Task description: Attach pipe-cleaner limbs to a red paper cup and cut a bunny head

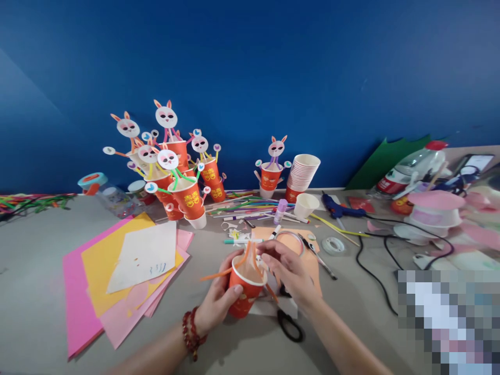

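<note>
My left hand is wrapped round a red paper cup held just above the grey table, its mouth tilted toward me. An orange pipe cleaner runs through the cup and sticks out to the left and up over the rim. My right hand pinches that pipe cleaner at the cup's right rim, fingers closed. Black-handled scissors lie on the table right under my right wrist.
Sheets of pink, yellow and white paper lie to the left. Finished red bunny cups stand at the back, next to a stack of cups. Markers, a tape roll, a glue gun and black cables lie to the right.
</note>
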Tool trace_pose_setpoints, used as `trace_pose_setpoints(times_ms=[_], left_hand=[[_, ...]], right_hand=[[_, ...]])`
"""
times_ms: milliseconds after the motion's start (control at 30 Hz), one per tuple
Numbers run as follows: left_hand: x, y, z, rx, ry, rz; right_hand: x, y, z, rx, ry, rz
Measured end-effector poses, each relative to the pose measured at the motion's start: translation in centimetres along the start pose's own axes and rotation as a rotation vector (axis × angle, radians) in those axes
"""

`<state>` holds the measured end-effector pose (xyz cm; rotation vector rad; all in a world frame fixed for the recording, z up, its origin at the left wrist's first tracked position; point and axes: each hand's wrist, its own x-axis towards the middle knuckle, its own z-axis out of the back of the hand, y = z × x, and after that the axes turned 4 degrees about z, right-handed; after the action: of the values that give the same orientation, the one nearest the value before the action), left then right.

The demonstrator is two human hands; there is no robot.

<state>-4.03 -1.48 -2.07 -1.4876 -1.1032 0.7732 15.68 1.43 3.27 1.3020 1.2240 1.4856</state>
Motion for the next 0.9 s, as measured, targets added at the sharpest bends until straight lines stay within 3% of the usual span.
trace_pose_setpoints(times_ms=[167, 900], left_hand=[[-0.4, 0.2, -0.2, 0.087, 0.098, 0.001], [-0.7, 0.6, -0.7, -0.017, 0.066, 0.018]], right_hand=[[-0.3, -0.7, -0.7, 0.048, 0.068, -0.016], [-0.7, -1.3, -1.3, 0.104, 0.035, -0.081]])
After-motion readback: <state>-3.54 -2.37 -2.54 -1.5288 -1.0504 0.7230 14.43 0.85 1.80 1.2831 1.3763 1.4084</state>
